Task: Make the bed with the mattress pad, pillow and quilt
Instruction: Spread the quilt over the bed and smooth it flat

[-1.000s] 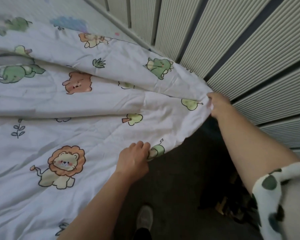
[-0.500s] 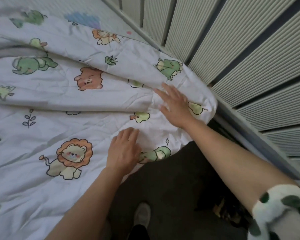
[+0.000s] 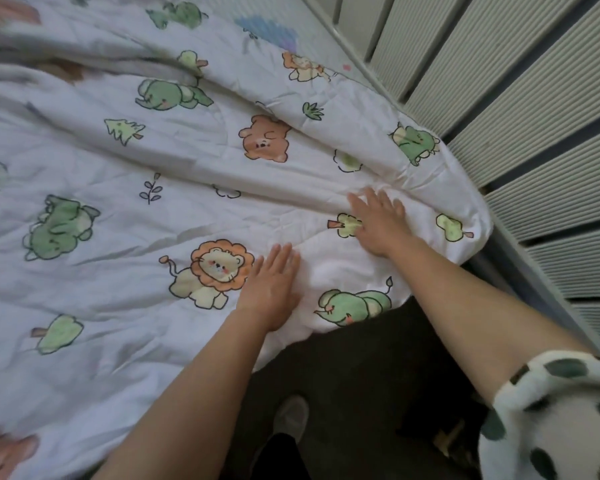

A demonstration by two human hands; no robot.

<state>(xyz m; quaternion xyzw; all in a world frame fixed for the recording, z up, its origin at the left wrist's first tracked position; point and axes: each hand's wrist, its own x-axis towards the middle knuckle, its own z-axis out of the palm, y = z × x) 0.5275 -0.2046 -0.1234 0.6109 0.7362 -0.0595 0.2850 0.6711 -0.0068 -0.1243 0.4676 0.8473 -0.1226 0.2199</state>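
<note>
Quilt point(image 3: 187, 202) is spread out over the bed, white with cartoon animals and little trees printed all over, and it covers nearly all of the bed in view. Its near right corner lies at the bed's right edge, just beside the grey bed rail point(image 3: 548, 296), and its near hem hangs off the bed's near edge over the dark floor point(image 3: 361, 375). It's still pretty rumpled, with a long fold point(image 3: 257, 188) running across it towards that corner

Both hands are flat on the quilt, palms down, fingers straight, not gripping anything. The left hand point(image 3: 269, 289) presses down close to the near edge, between the lion point(image 3: 215, 268) and the green elephant point(image 3: 354, 306), touching the lion's mane side. The right hand point(image 3: 378, 225) is further in and nearer the corner, fingers spread a bit, fingertips right at the end of the fold and its thumb side over a small tree print point(image 3: 345, 225). A brown bear point(image 3: 265, 138) sits beyond the fold, well apart from both hands

Right arm has a white sleeve point(image 3: 551, 410) with dark green spots pushed up above the elbow. Ribbed wall panels point(image 3: 534, 98) run along behind the rail, and one grey shoe point(image 3: 290, 415) shows on the floor below the left forearm
</note>
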